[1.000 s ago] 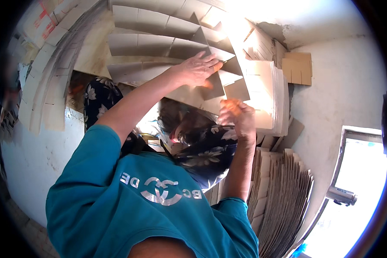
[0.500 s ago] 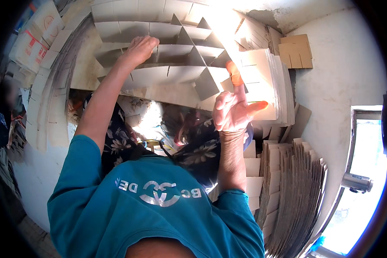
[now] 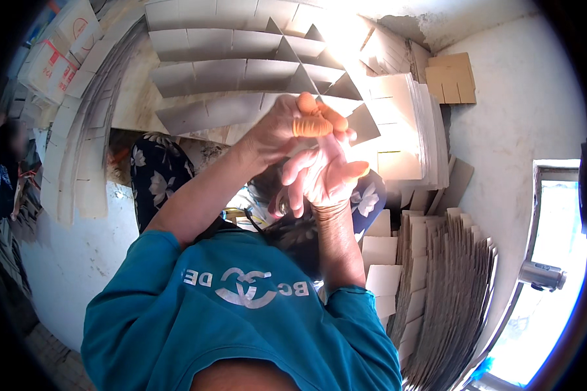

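Note:
My left hand (image 3: 280, 127) is closed around the tip of my right index finger, at an orange finger cot (image 3: 333, 118). Ribbed orange cots also cover fingertips of the left hand. Turned palm up, my right hand (image 3: 326, 173) has its other fingers loosely bent and apart, with nothing in them. Its thumb wears another orange cot (image 3: 356, 171). Both hands are over the near edge of a cardboard divider grid (image 3: 209, 112), made of long slotted strips with crossing strips at its right end. How far the left fingers wrap the cot is partly hidden.
Slotted cardboard sheets are stacked (image 3: 398, 124) right of the grid, in bright sunlight. More cardboard strips (image 3: 88, 143) stand at the left. A tall pile of cardboard (image 3: 443, 287) rises at the lower right beside the wall (image 3: 502, 111). White printed packages (image 3: 49, 68) lie at the far left.
My left hand has left the cardboard grid and moved right and nearer, onto my right index finger. The right hand has shifted slightly left. The grid has shifted slightly.

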A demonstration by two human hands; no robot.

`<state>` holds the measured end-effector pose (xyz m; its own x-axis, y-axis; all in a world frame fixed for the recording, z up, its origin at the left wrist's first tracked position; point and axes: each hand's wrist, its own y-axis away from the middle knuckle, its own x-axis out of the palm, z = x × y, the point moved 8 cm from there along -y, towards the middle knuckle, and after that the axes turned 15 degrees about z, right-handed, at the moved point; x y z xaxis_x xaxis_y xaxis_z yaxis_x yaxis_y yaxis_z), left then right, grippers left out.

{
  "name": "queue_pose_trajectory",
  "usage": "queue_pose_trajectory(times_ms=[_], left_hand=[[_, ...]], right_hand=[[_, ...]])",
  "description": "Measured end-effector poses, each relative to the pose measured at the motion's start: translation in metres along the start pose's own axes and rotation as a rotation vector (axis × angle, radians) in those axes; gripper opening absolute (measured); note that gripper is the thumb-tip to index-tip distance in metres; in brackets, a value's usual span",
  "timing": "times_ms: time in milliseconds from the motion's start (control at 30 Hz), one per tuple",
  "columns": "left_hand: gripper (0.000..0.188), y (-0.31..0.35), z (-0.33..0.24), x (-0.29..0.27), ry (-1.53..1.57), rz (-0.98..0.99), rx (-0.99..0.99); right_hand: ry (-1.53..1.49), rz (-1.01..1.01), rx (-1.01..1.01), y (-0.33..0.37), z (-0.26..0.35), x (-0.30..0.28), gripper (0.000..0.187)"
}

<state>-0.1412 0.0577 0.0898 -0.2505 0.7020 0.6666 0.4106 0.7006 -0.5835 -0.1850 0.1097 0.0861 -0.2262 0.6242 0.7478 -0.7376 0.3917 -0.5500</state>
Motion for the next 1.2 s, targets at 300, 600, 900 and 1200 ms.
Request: queue_pose_trajectory(times_ms=[300,600,900,1200], left_hand=[[0.033,0.014,0.023,0.005,-0.065,-0.062,-0.286],[0.04,0.064,-0.053,-0.046,-0.967,-0.475,-0.394],[0.055,0.083,-0.095,-0.048,-2.131,-0.323,-0.491],[0.055,0.092,-0.111,-0.072,-2.13,-0.3,-0.692]], right_hand=[[-0.114,0.077,-0.237,-0.013,0.014,0.031,0.088],[2.613,-1.475,0.396,0.185,0.265,-0.019,0.067],[2.851,-1.428,1.056,0.257,0.314,-0.084,0.064],[2.576,-1.482,0.232,0.222,0.32,-0.015,0.02]])
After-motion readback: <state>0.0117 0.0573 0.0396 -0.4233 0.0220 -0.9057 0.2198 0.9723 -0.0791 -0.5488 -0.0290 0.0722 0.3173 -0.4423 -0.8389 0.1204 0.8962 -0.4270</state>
